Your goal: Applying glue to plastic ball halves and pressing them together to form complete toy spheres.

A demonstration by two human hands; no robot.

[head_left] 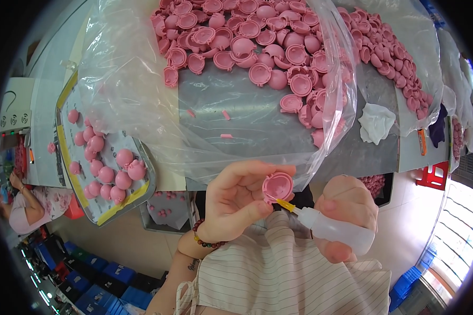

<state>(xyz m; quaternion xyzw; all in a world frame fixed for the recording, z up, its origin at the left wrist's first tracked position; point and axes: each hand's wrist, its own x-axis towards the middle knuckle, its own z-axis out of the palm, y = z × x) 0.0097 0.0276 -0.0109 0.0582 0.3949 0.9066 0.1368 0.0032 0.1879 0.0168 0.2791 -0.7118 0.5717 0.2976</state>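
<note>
A desk (347,164) with a grey middle crosses the upper view. Behind it lies a pale floor (399,215). At the right stands a red stool (432,177), near a bright window (460,220) crossed by dark bars. Blue crates (404,283) sit below it. At lower left, blue bins (118,272) crowd the floor, with small bright lights (36,279) at the rim.

No words are legible; the white rectangular box (21,102) far left of the left hand (230,199) bears round dark symbols (14,120).
</note>
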